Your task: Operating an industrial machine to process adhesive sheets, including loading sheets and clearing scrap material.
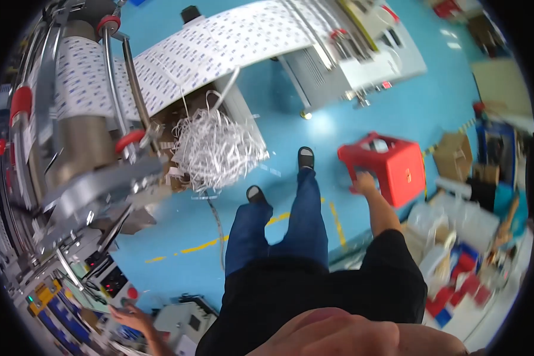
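Observation:
My right hand [366, 182] reaches forward to the near left side of a red plastic stool [406, 178]. Its fingers are small and blurred against the stool, so I cannot tell whether they grip anything. A white object [378, 145] shows at the stool's far part. At the lower left, my left hand [133, 319] is out to the side with fingers stretched. It is just below a red push button [133, 293] on a machine's control panel [114, 282]. A small grey shape lies against that hand, too blurred to name.
A printed white web [219, 44] runs between a roller machine [83, 148] and a grey-white machine [379, 65]. Beneath it, a cardboard box [171, 121] overflows with white trimmings [216, 151]. A cable [218, 228] crosses the blue floor. Cartons [452, 155] and piled scraps [465, 273] line the right.

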A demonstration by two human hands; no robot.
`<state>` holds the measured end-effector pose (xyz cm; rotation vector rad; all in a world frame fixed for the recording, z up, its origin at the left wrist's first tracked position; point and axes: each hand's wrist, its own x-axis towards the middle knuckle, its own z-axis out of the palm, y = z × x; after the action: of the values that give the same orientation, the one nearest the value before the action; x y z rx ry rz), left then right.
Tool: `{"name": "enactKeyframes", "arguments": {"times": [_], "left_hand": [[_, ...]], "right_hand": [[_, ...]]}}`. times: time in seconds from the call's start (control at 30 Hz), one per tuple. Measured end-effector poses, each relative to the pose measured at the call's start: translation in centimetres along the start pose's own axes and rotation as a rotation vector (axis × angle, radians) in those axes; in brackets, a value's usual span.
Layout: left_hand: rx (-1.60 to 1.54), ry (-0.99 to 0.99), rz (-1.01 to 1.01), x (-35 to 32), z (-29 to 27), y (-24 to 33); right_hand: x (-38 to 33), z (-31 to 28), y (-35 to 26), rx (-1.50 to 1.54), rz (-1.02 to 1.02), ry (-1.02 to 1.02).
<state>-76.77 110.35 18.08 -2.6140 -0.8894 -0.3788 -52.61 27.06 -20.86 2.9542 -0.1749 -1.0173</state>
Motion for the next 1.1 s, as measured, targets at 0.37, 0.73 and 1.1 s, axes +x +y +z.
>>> {"name": "enactKeyframes", "arguments": {"times": [0.37, 0.73, 1.1], "left_hand": [[0.296, -0.106, -0.274, -0.2, 0.6, -1.2], [0.035, -0.298, -0.421, -4.5, 1.5, -0.3], [-0.707, -0.24, -0.318, 2.6, 8.8, 45.1]], "right_hand": [[14.5, -5.4, 8.1, -0.543, 0.237, -0.558], [16.9, 11.3, -5.6, 0.732, -0.529, 0.175], [23.8, -0.7, -12.6, 0.771, -0.319, -0.29]]}}
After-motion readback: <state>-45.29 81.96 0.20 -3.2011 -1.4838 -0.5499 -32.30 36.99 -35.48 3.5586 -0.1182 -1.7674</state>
